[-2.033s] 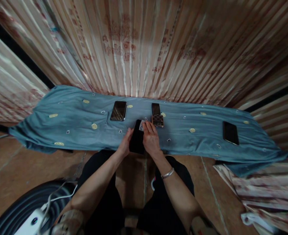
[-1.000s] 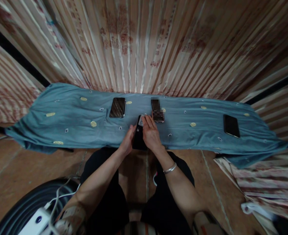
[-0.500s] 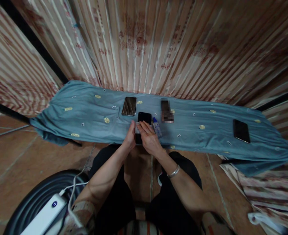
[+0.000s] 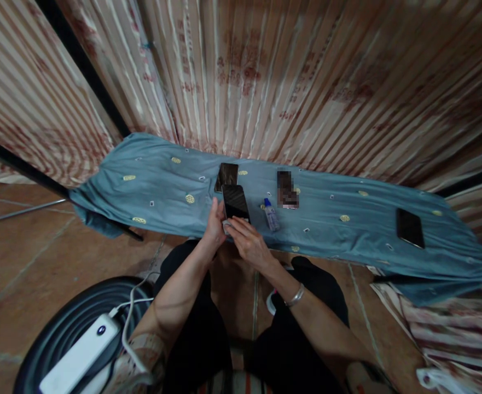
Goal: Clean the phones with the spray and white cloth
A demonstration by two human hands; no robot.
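In the head view, a black smartphone (image 4: 235, 200) is held tilted over the near edge of the blue cloth. My left hand (image 4: 215, 223) grips it along its left lower side, thumb up beside the edge. Fingers of my right hand (image 4: 249, 243) press a small pale piece, like a wiping cloth (image 4: 226, 225), against the phone's lower end; most of that piece is hidden. Just right of the hands lies a small clear bottle with a blue cap (image 4: 271, 215). Behind the held phone, another dark phone (image 4: 226, 175) rests on the cloth.
The patterned blue cloth (image 4: 175, 210) covers a long narrow bench. A pixelated dark object (image 4: 287, 189) lies beyond the bottle, and a dark phone (image 4: 410, 227) far right. At lower left, a white power bank (image 4: 80, 353) with cables sits on a round black ribbed stool (image 4: 52, 334).
The held phone has tilted, with more of its screen uncovered. My right fingers have slid down to its lower end. The whole view has shifted slightly.
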